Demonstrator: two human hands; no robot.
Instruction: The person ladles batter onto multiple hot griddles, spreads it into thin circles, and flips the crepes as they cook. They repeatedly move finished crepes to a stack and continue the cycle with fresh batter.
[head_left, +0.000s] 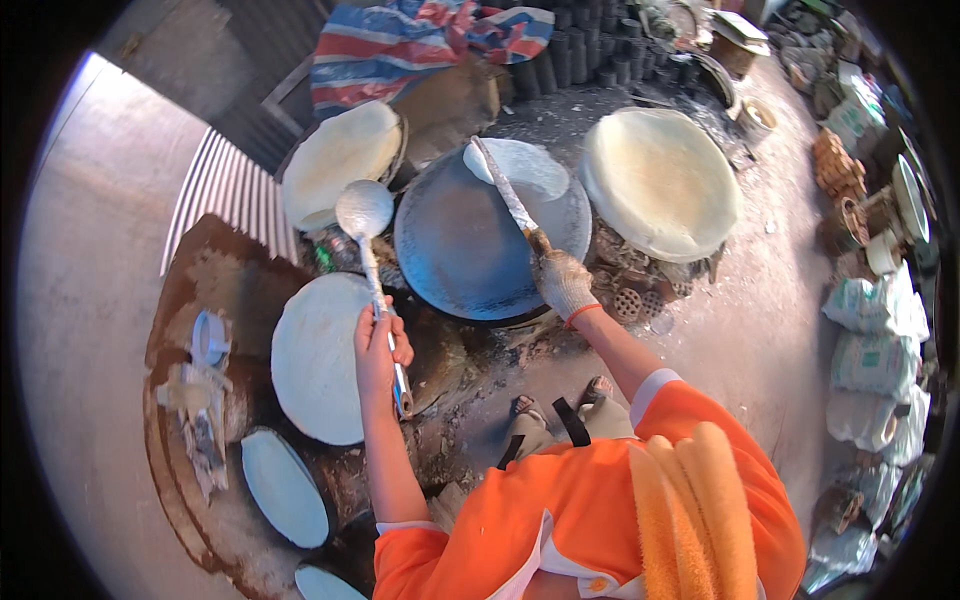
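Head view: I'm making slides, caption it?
Left hand holds a ladle; gloved right hand holds a spatula over a dark griddle.

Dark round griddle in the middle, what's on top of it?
A pale layer lies on the far part of the griddle. The blade in the gloved right hand crosses over it, hiding the strip beneath.

In the left fingers (402, 350), a glossy metal ladle (365, 210); over the right fingers (549, 274), a rough, matt knitted glove (570, 290); beyond both, a smooth griddle (468, 245) (speckled edge).
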